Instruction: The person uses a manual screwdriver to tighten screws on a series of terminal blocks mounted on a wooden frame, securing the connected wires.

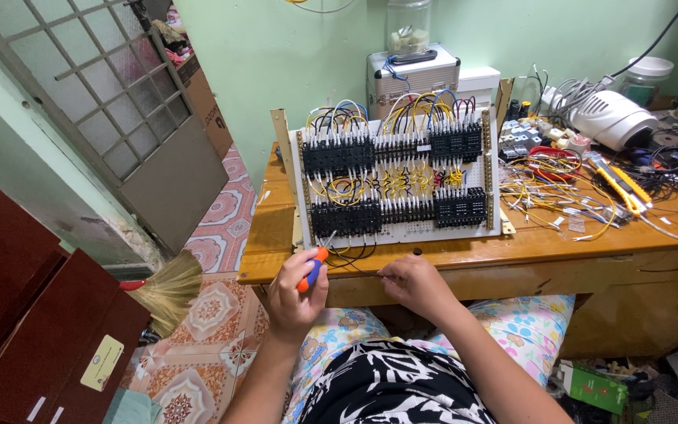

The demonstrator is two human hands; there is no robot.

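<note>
Your left hand (293,292) is closed around the handle of an orange-and-blue screwdriver (311,269), fingers curled tight on the grip so that the orange end sticks up past your thumb and the tip points toward the lower left corner of the wiring board (396,229). Just right of those fingers, a few loose black wires (355,255) loop down from the board's bottom edge onto the wooden table (559,245). Your right hand (413,284) sits beside them at the table's front edge, fingertips narrowed together and pinching the end of a thin wire (364,270) that runs left toward the screwdriver; the two hands are near each other but apart. Above both sets of fingers the board stands tilted back, carrying rows of black terminal blocks (339,157) linked by yellow, blue and black wiring. Further right of your right hand, well apart, lies a tangle of yellow wires (559,192) and a yellow-handled tool (620,184).
</note>
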